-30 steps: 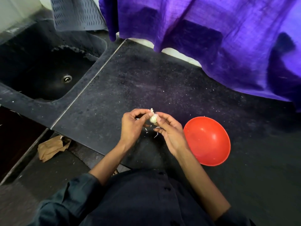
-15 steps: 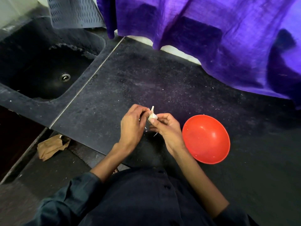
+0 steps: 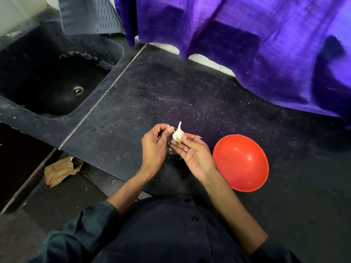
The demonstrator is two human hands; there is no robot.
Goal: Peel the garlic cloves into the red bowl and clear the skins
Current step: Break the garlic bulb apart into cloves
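R hand (image 3: 195,154) holds garlic (image 3: 178,133) | L hand (image 3: 153,145) pinches it | red bowl (image 3: 240,162) R

one garlic bulb (image 3: 178,134), one red bowl (image 3: 240,163), two hands, one sink (image 3: 57,80)

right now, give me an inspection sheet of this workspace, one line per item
surface: dark speckled counter, scattered with tiny white flecks
job's things: garlic held above the counter, skin still on; red bowl to its right, no cloves in it
clutter: loose skin bits by the hands
grippers: right hand holds the garlic at its fingers; left hand pinches at its side
cables: nothing seen
surroundings: black sink far left, grey mat behind it, purple cloth at the back, crumpled brown paper on the floor
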